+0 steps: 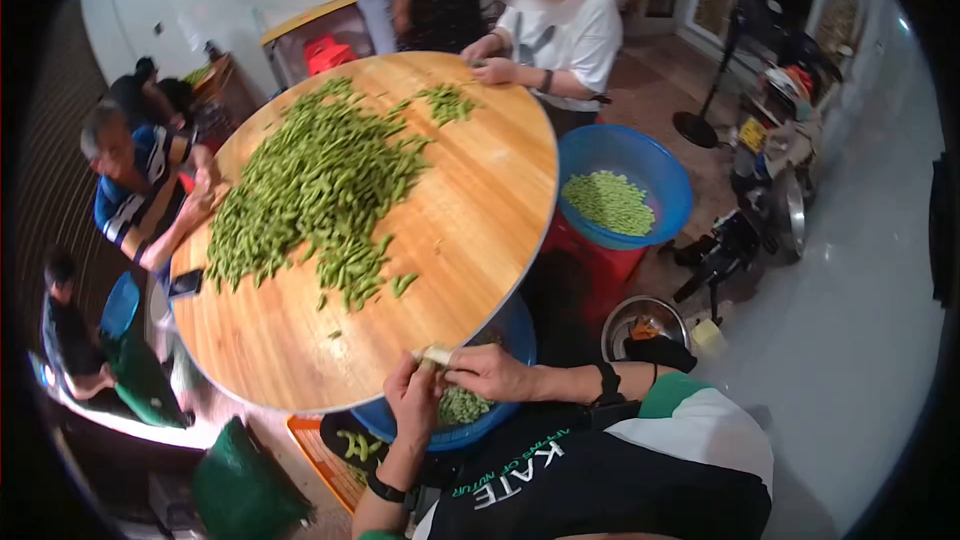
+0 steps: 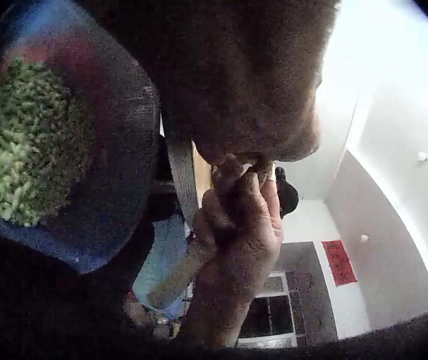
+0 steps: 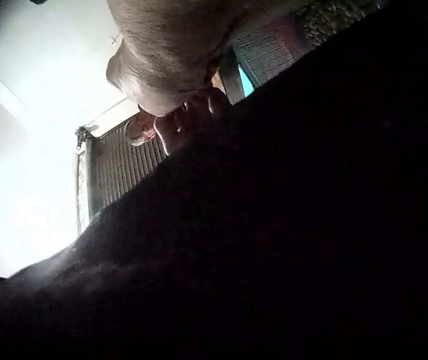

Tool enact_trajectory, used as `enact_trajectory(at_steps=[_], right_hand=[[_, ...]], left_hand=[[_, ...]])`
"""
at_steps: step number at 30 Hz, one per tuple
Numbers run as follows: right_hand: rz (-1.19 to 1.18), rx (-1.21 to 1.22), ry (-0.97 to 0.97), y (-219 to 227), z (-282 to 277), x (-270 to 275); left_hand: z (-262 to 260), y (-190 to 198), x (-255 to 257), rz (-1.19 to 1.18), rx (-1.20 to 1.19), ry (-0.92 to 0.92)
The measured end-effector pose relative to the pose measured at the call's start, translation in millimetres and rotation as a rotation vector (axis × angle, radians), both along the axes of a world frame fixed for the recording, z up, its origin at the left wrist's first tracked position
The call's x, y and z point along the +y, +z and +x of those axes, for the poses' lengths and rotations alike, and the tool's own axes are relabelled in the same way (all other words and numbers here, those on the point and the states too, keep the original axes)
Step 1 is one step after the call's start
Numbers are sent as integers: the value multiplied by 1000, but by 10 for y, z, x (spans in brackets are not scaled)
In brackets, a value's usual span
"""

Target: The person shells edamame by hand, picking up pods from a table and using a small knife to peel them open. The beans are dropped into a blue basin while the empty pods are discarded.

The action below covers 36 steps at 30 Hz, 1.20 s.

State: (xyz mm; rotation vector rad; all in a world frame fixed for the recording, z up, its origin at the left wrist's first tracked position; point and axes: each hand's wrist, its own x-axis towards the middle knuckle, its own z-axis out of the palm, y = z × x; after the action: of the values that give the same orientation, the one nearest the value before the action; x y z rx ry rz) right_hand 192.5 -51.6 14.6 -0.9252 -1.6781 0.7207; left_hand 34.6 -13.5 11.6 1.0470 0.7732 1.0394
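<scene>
At the near edge of the round wooden table point(image 1: 480, 210), my left hand point(image 1: 411, 402) and right hand point(image 1: 497, 375) meet fingertip to fingertip. Between them they pinch a small green bean pod point(image 2: 256, 161), mostly hidden by the fingers. Something pale white point(image 1: 435, 353) shows at the fingertips. Below the hands is a blue basin point(image 1: 524, 335) holding shelled green beans point(image 1: 462, 406). A large heap of green pods point(image 1: 320, 180) covers the table's far left part. The right wrist view is mostly dark, with the fingers partly visible.
Across the table a person in a white shirt point(image 1: 570, 35) works with both hands; another person point(image 1: 145, 190) sits at the left by a phone point(image 1: 186, 284). A second blue basin point(image 1: 670, 175) of beans stands right. A metal bowl point(image 1: 608, 335) and green sack point(image 1: 245, 490) are on the floor.
</scene>
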Motion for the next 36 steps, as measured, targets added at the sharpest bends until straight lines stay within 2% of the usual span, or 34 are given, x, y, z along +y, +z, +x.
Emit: enact_trajectory(at_steps=[1,3,4,5,7,9,10,13,16,17,18,20,23,25,28,30,31,32,34,35,36], right_hand=[[9,-1,-39,-10,9,-4],[27,-90,-37,-63,14,-13],[142,-101,-70,-104,-6,9],[147,-105,-104,-142,-9,9],[245,-311,-119,-137,5,-20],[228,-340,-171,-99,20,-35],[209,-314,-133,-104,33,-35],[207,-274,-92,-63,86,-85],[80,-395,-75,-66,107,-89],[99,-266,-25,-73,116,-62],[118,-144,24,-77,154,-42],[40,-111,44,-135,243,-18],[-52,-33,77,-171,281,-52],[-303,173,242,-79,290,-76],[-348,189,301,83,289,-76],[-346,182,341,92,230,-32],[-346,164,370,96,188,-16],[-324,152,354,130,168,-8],[-271,55,337,105,134,35],[-276,95,312,219,113,27],[-190,12,251,217,125,80]], left_hand=[[18,7,-9,9,-1,-39],[38,73,-48,-71,-23,31],[44,66,-33,-62,-23,-3],[51,53,-12,-92,0,24],[76,30,-27,-123,25,19],[131,8,-14,-103,9,64],[147,3,6,-104,-20,23],[164,-26,-18,-58,76,85],[141,-45,-25,-29,38,-15],[138,-45,-24,-27,34,-33],[130,-39,-29,46,128,-28],[33,13,-49,242,345,-77],[60,79,-193,176,290,-62],[88,54,-207,199,298,-35],[165,76,-260,127,136,68],[12,94,-296,81,64,189],[-145,68,-255,106,126,107],[-181,27,-252,268,153,198],[-403,99,-274,290,213,142],[-560,149,-251,413,369,146],[-674,435,-215,655,693,174]])
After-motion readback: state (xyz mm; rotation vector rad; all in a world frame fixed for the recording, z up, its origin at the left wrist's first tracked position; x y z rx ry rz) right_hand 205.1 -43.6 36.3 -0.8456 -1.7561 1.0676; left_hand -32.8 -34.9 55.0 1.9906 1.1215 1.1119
